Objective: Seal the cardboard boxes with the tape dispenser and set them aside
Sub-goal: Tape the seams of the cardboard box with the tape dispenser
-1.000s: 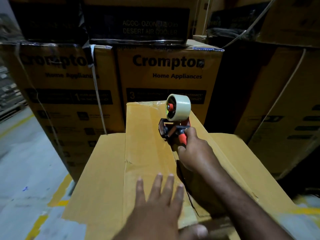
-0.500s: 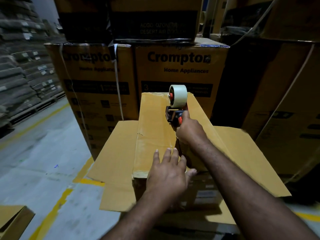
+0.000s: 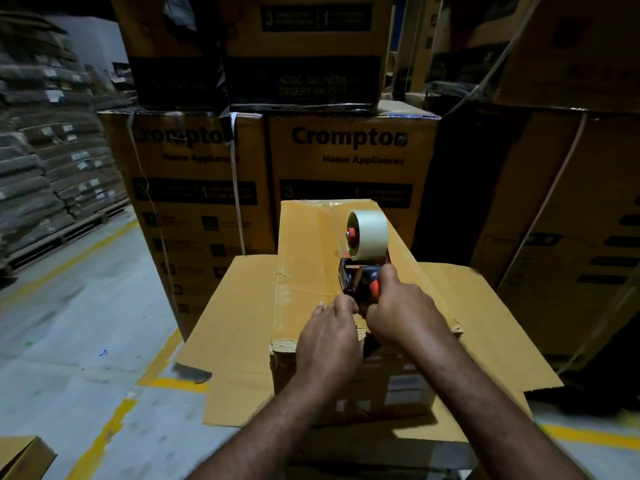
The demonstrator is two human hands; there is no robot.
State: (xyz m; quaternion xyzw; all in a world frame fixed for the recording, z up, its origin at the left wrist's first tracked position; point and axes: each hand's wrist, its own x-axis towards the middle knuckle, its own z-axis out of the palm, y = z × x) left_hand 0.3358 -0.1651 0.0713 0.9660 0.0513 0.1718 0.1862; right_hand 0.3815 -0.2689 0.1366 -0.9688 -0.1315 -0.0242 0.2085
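Note:
A plain cardboard box (image 3: 304, 271) stands in front of me, its two top flaps folded shut with a seam down the middle. It rests on a larger box whose flaps (image 3: 239, 323) spread out flat on both sides. My right hand (image 3: 403, 311) grips the orange-and-black handle of the tape dispenser (image 3: 363, 258), whose pale tape roll sits upright on the seam. My left hand (image 3: 329, 332) lies on the near edge of the left flap, fingertips by the dispenser's mouth; whether they pinch the tape end is hidden.
Printed appliance cartons (image 3: 349, 157) are stacked in a wall just behind the box and to the right (image 3: 571, 220). Concrete floor with yellow lines (image 3: 100, 441) opens to the left. Palletised stacks (image 3: 45, 161) stand at far left, and a small box corner (image 3: 24, 457) shows at bottom left.
My left hand slid from flat on the left flap toward the dispenser's mouth. My right hand drew the dispenser back along the seam to the near edge. My head pulled back.

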